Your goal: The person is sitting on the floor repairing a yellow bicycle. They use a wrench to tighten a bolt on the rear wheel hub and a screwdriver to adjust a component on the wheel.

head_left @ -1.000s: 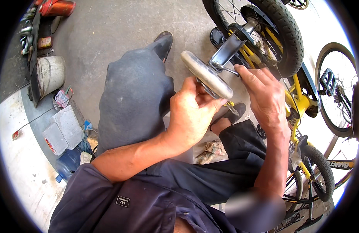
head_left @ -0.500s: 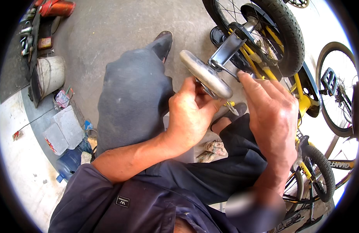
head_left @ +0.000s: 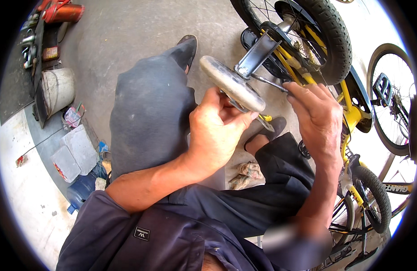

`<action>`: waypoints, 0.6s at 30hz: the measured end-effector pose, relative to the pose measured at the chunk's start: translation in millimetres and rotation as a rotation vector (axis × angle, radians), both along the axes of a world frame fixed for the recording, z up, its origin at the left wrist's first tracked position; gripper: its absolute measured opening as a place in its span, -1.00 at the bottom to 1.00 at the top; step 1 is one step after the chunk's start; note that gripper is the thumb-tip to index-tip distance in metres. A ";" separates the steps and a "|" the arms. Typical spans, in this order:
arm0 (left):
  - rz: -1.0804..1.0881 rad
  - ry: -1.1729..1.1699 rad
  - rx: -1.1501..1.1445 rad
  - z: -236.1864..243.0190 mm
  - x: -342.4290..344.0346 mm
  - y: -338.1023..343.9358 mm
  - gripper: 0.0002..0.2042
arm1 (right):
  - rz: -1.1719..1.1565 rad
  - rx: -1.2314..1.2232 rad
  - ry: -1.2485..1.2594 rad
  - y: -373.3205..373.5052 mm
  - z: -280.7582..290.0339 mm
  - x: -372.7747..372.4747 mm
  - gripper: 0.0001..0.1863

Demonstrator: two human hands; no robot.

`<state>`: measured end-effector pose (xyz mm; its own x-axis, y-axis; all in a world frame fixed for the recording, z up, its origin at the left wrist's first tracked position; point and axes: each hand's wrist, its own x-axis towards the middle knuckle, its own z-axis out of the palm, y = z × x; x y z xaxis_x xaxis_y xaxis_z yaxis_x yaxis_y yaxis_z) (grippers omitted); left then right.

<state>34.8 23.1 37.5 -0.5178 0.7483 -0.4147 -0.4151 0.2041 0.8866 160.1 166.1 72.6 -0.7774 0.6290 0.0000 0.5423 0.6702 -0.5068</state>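
Note:
My left hand (head_left: 212, 133) grips a small wheel (head_left: 231, 81), pale and worn, by its underside, thumb and fingers curled round the hardware there. A metal channel bracket (head_left: 258, 54) is joined at the wheel's upper side. My right hand (head_left: 319, 117) has its fingertips closed on the far end of a thin metal rod-like tool (head_left: 271, 82), whose other end meets the hardware where bracket and wheel join. Below the wheel a flat metal piece with yellow (head_left: 267, 124) sticks out from my left hand; what it is I cannot tell.
A yellow bicycle (head_left: 353, 115) with a fat black tire (head_left: 339, 40) lies at the right, beside other bicycles (head_left: 389, 97). At left are a bucket (head_left: 57, 88), a red can (head_left: 66, 13), grey blocks (head_left: 84, 149) and a blue jug (head_left: 82, 189). My knees frame the work.
My left hand, the wheel and the bracket have shifted a little left and up. My right hand has swung rightward from its first position, with the tool's outer end.

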 end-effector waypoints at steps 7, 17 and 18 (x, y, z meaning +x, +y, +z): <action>0.037 0.001 -0.022 1.6 0.3 2.3 -0.65 | -0.032 -0.059 0.015 8.1 -2.5 -0.3 -0.78; 0.037 0.035 -0.018 -2.5 0.2 1.1 -0.68 | 0.096 -0.100 0.108 15.1 -12.4 -10.3 -0.78; 0.040 0.034 -0.023 -2.5 0.3 1.2 -0.69 | 0.111 -0.100 0.122 16.3 -15.5 -11.3 -0.78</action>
<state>35.1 24.2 35.0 -0.5615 0.7170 -0.4131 -0.3927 0.2085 0.8957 148.8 182.4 57.1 -0.8399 0.5412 0.0405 0.3982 0.6651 -0.6317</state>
